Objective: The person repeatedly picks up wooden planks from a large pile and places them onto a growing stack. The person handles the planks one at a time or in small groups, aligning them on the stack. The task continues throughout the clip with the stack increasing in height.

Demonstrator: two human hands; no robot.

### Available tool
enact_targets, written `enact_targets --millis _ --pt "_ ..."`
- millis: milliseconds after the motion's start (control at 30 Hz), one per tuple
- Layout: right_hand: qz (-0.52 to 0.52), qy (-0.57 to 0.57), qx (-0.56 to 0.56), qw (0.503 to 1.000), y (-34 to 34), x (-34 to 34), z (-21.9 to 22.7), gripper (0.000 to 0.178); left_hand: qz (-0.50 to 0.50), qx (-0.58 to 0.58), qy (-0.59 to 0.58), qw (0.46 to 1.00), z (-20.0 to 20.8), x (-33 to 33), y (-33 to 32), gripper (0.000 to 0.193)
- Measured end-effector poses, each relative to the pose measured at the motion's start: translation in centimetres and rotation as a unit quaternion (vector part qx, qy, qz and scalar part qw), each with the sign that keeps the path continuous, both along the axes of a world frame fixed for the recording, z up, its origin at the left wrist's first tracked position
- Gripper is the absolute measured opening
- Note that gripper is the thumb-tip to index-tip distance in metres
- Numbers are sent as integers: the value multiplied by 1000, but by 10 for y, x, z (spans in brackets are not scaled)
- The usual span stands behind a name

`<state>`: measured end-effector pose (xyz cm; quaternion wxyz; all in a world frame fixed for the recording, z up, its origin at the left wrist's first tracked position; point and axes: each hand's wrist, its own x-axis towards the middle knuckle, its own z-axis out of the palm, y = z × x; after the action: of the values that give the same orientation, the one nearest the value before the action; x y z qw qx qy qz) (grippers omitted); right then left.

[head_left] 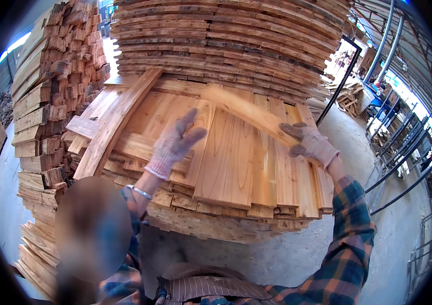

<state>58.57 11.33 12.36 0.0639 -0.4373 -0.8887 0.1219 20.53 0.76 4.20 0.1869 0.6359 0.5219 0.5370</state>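
Note:
My right hand [311, 143], in a pale knit glove with dark fingers, grips the near end of a narrow wooden board [249, 113]. That board slants up to the left above the pile and is smeared by motion. My left hand [176, 144], gloved alike, hovers over the pile with its fingers apart and nothing in them. Under both hands lies a waist-high stack of planks [226, 162], its top layer laid side by side lengthwise away from me. A long loose plank [119, 122] lies aslant across the stack's left side, with shorter pieces under and beside it.
A tall wall of stacked boards [226, 40] rises behind the pile. Another high stack [55, 101] stands at the left. Black metal frames [404, 147] and scattered timber [348, 96] are at the right on the concrete floor [394, 203]. A blurred oval patch hides the lower left.

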Motion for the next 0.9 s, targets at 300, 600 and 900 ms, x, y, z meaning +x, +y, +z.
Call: enact_targets --millis 300,600,900 --pt "-60 -1 -42 997 63 -6 -34 78 137 -165 408 888 -11 -28 -14 62" --pt "-52 -132 23 990 157 -18 -31 83 119 -99 346 926 3 -18 -26 54" --pt "-74 -58 77 993 207 -34 -74 69 132 -140 309 931 -6 -22 -12 54"
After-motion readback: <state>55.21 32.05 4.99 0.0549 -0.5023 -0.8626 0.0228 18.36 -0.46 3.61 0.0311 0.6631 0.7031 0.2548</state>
